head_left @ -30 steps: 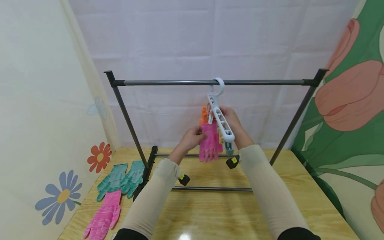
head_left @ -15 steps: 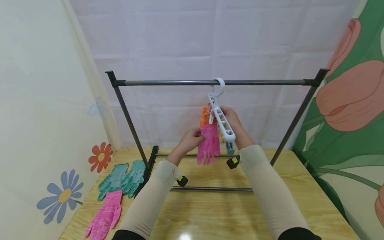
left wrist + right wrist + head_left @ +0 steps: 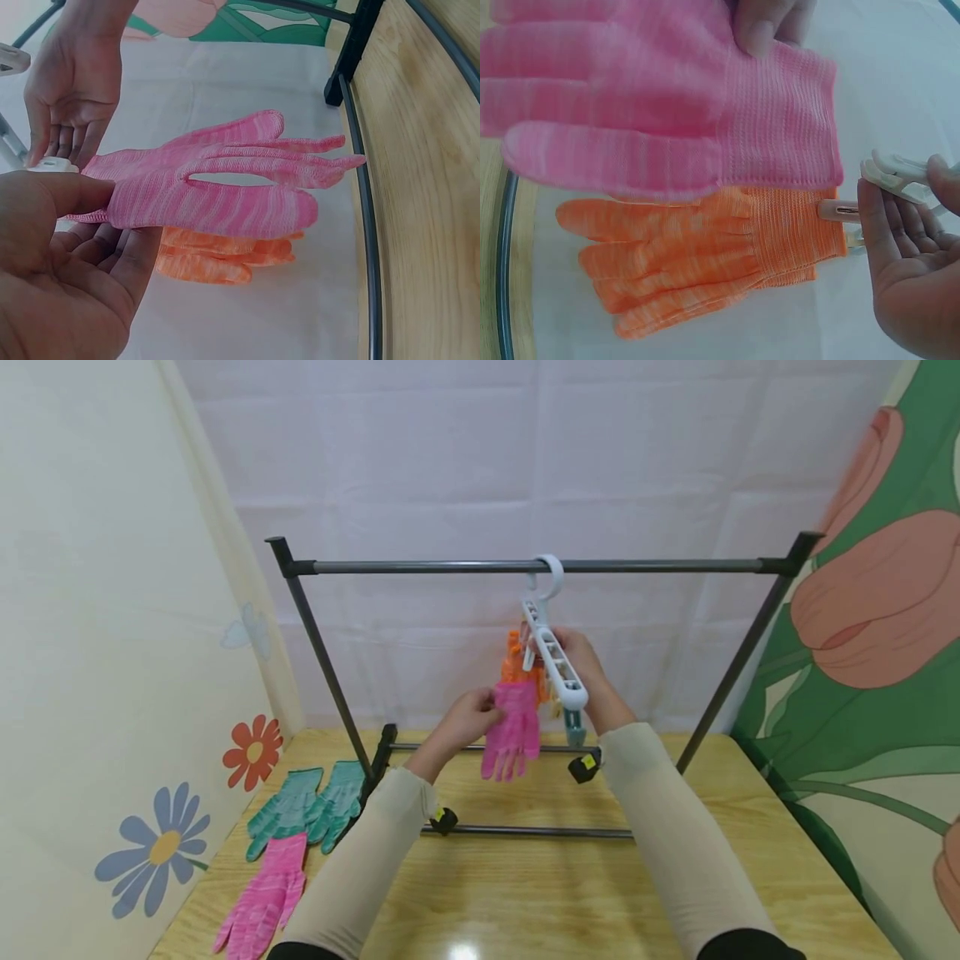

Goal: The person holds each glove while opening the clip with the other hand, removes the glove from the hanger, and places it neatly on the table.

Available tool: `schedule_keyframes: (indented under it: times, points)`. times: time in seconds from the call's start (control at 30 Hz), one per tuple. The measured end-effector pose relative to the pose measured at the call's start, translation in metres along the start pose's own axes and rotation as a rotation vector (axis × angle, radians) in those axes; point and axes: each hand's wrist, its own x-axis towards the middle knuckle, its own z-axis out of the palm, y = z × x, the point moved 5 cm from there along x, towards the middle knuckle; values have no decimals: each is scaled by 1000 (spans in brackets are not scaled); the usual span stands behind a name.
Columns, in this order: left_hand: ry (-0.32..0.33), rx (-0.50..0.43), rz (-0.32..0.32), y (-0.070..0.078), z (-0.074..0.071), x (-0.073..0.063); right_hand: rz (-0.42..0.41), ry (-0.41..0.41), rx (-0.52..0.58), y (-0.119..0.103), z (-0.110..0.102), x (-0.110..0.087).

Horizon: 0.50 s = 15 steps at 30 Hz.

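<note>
My left hand pinches a pink knit glove near its cuff, thumb on top and fingers beneath in the left wrist view. The glove's fingers point downward in the head view. My right hand is behind the white hanger, holding a white clip between thumb and fingers. In the right wrist view a gap separates this clip from the pink cuff. Orange gloves hang beyond the pink one, their cuff caught by another clip.
The hanger hooks over the top bar of a dark metal rack. A second pink glove and teal gloves lie on the wooden table at left. A teal item hangs under the hanger's near end.
My left hand has drawn the pink glove left and slightly down, away from the hanger, uncovering more of the orange gloves. My right hand has stayed nearly still at the hanger.
</note>
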Motion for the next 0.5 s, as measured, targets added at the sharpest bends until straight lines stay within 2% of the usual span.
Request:
schedule_keyframes:
  times: [0.23, 0.4, 0.5]
  points:
    - [-10, 51, 8, -8, -5, -8, -20, 0, 48, 0, 1, -2]
    - [0, 95, -5, -12, -10, -16, 11, 10, 58, 3, 2, -3]
    - [2, 87, -15, -14, -13, -21, 33, 21, 39, 4, 1, -5]
